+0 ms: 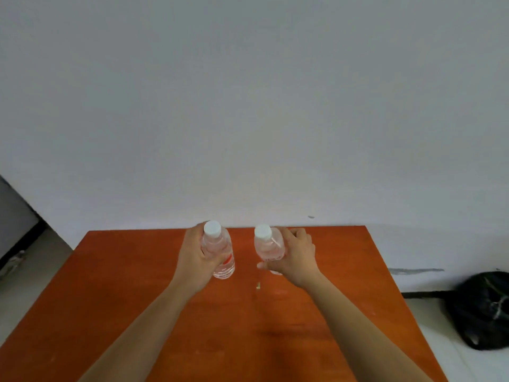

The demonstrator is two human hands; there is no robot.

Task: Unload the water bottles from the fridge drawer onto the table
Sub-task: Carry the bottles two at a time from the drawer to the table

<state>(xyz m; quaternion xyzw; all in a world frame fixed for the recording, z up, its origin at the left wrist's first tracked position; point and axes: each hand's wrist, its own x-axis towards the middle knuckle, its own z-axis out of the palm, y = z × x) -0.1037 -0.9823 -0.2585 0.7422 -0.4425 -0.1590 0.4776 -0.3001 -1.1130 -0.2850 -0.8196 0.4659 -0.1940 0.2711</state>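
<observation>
Two clear water bottles with white caps stand upright near the far edge of the orange-brown table (275,326). My left hand (194,257) grips the left bottle (220,250) from its left side, fingers wrapped round the body. My right hand (293,257) holds the right bottle (265,248) from its right side, thumb curled under its front. Both bottles look to be resting on the tabletop or just above it. The fridge drawer is not in view.
A plain white wall rises just behind the table. A black bag (487,310) lies on the pale floor to the right. A grey appliance or cabinet edge (13,216) shows at the far left. A small pale speck (258,285) lies on the table.
</observation>
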